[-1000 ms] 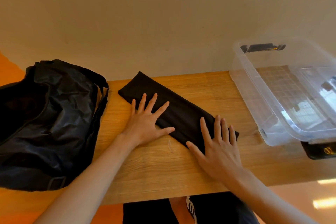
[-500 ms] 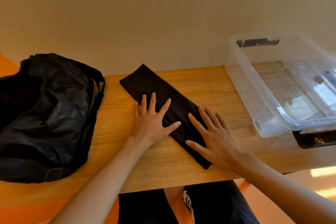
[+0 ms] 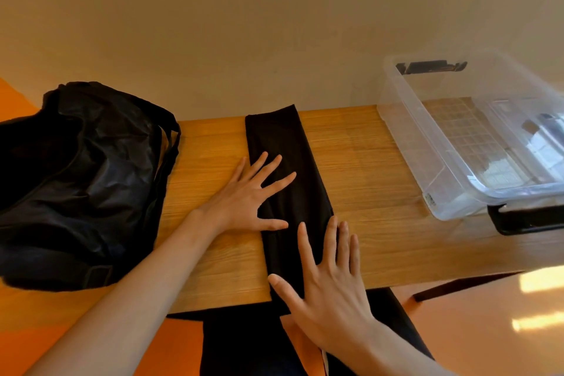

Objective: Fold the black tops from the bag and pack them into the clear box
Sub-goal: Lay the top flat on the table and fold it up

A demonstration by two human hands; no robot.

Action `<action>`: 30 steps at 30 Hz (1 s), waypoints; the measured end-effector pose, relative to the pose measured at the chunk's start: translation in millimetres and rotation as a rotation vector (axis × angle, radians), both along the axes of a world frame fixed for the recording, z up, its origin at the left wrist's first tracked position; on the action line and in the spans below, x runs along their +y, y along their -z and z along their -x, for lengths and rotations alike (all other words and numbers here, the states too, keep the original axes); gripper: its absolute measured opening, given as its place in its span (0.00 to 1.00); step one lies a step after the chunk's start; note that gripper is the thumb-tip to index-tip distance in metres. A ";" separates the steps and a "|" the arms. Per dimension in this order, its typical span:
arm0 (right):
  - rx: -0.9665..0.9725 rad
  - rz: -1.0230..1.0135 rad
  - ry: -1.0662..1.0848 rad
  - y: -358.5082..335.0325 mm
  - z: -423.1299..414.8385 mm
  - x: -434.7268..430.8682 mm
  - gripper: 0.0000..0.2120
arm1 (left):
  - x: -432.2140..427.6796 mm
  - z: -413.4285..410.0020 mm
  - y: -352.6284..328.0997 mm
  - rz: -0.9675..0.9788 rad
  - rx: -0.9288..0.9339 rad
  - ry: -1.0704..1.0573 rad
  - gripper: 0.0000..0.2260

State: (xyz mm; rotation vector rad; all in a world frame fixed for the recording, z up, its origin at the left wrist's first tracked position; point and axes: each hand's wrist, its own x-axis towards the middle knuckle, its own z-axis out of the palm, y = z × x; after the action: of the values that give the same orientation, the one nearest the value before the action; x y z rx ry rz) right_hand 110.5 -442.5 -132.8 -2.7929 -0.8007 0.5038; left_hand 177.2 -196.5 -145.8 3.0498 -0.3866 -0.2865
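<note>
A black top (image 3: 287, 168), folded into a long narrow strip, lies on the wooden table (image 3: 366, 192) and runs from the far edge to the near edge. My left hand (image 3: 250, 198) lies flat with spread fingers on the strip's left side. Flat on the strip's near end rests my right hand (image 3: 329, 287), partly past the table edge. The black bag (image 3: 79, 180) sits crumpled at the table's left end. The clear box (image 3: 451, 168) stands open at the right and holds no clothes.
A wall rises directly behind the table. The box's black latch (image 3: 531, 220) sticks out at its near end, another one (image 3: 430, 66) at the far end. My dark-clothed legs (image 3: 244, 342) show below the table edge over an orange floor.
The strip has swung from a diagonal to lie nearly straight away from me. Both hands turned with it, the right one sliding toward the near table edge.
</note>
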 end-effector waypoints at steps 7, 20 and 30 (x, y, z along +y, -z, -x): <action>-0.164 0.000 -0.337 4.4 -43.0 -38.6 0.43 | -19.9 71.8 -4.8 0.211 -0.119 0.118 0.37; -0.604 -0.415 -0.691 37.8 -57.4 -97.0 0.19 | -67.5 153.2 27.6 0.160 -0.565 0.242 0.19; -0.663 -0.621 -0.572 47.2 -39.1 -100.1 0.09 | -78.6 167.3 30.9 0.256 -0.706 0.165 0.13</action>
State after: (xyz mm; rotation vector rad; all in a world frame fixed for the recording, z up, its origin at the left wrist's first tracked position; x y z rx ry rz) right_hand 149.6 -542.7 -180.0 -2.0956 -1.5674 -0.5644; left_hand 9.9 -275.1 -176.7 2.7637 -0.6406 0.7912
